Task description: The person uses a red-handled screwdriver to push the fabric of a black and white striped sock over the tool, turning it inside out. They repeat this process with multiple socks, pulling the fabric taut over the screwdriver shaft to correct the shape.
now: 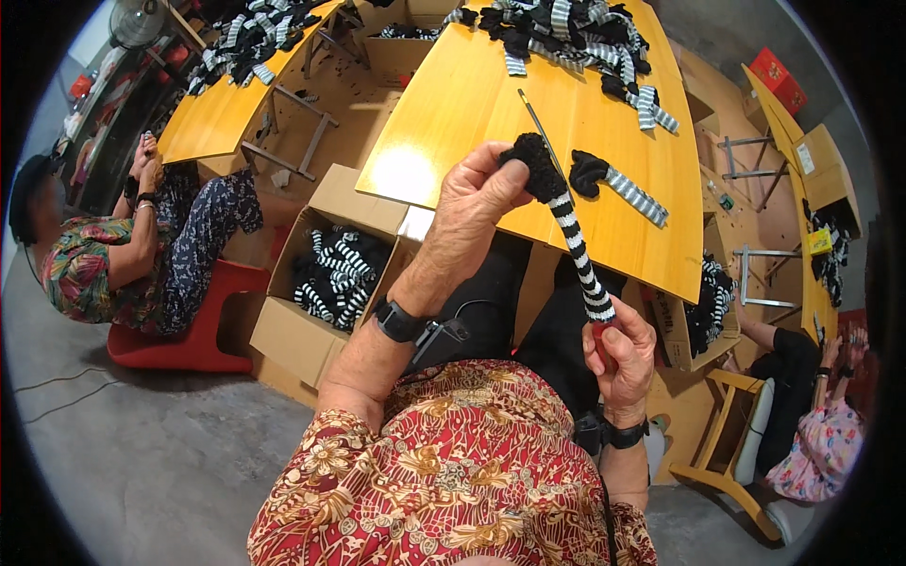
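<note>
The left hand (481,193) pinches the black fuzzy top of a black-and-white striped knitted piece (571,226), while the right hand (623,354) grips its lower end, stretching it taut above the near edge of the yellow surface (453,113). Just beyond lies a similar striped piece (618,182) beside a thin rod (540,124); a cardboard box (293,330) of such pieces stands to the left.

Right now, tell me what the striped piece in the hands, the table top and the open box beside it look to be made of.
Striped piece: looks like knitted yarn, matte black and white bands with a fuzzy black end. The left hand pinches the fuzzy end, the right hand the lower end.
Table top: probably varnished wood or laminate; yellow and glossy, with glare.
Open box: brown cardboard, dull, with folded flaps.
</note>
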Tool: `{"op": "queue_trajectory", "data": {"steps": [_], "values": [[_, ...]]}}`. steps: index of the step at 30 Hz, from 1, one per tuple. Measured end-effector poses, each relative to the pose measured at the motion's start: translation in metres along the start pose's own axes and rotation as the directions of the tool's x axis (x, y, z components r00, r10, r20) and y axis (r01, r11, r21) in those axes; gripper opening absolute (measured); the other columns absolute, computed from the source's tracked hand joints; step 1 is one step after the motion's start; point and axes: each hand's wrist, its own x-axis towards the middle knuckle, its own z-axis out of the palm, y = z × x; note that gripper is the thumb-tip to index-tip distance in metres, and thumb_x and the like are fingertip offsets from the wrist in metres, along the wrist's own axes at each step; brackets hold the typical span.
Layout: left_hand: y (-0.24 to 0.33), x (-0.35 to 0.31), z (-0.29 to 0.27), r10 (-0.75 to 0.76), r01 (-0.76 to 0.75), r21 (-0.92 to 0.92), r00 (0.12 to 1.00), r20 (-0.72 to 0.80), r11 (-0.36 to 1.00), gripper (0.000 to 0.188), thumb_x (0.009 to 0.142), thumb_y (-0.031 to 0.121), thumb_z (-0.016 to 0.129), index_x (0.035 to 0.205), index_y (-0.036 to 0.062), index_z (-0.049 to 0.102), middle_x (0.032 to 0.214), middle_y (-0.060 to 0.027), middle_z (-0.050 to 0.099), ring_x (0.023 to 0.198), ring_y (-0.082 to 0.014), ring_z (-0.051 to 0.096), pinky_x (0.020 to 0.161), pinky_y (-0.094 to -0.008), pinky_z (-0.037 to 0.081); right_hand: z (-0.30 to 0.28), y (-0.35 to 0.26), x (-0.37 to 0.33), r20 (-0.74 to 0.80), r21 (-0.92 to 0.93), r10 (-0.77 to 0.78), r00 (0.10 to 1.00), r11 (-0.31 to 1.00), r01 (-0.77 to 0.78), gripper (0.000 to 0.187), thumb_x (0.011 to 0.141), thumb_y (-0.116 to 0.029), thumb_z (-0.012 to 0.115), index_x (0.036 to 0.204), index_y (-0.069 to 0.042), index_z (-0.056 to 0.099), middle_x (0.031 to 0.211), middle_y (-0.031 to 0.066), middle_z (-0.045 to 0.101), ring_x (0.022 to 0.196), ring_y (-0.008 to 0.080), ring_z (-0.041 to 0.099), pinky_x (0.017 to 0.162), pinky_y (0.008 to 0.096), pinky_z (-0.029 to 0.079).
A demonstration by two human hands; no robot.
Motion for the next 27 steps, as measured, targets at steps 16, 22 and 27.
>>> {"op": "queue_trajectory", "data": {"steps": [16,22,27], "values": [[0.018,-0.002,0.001,-0.050,0.062,0.255,0.997,-0.051,0.965,0.024,0.092,0.017,0.064,0.109,-0.0006,0.064,0.101,-0.0098,0.068,0.091,-0.0141,0.066,0.081,-0.0286,0.055,-0.001,0.000,-0.008,0.016,-0.413,-0.047,0.999,0.909,0.050,0.039,0.088,-0.009,0.063,0.126,-0.001,0.060,0.077,0.0046,0.062,0.054,0.0050,0.049,0.046,0.0191,0.037],[0.014,-0.004,0.000,-0.004,0.022,0.314,0.998,-0.061,0.949,0.020,0.088,0.012,0.068,0.104,-0.0005,0.065,0.093,-0.0061,0.069,0.083,-0.0126,0.066,0.077,-0.0267,0.054,-0.003,0.007,-0.012,0.004,-0.251,0.001,1.000,0.968,0.000,0.038,0.089,-0.009,0.061,0.126,0.000,0.059,0.077,0.0056,0.062,0.053,0.0049,0.047,0.045,0.0185,0.035],[0.029,0.000,0.003,-0.014,0.031,0.503,0.999,-0.038,0.864,0.022,0.088,0.015,0.070,0.103,0.0002,0.066,0.090,-0.0045,0.070,0.079,-0.0103,0.064,0.073,-0.0237,0.052,-0.003,-0.001,-0.009,0.090,-0.555,-0.137,0.987,0.816,0.163,0.037,0.089,-0.008,0.061,0.125,0.000,0.060,0.078,0.0058,0.062,0.053,0.0048,0.048,0.046,0.0183,0.036]]}}
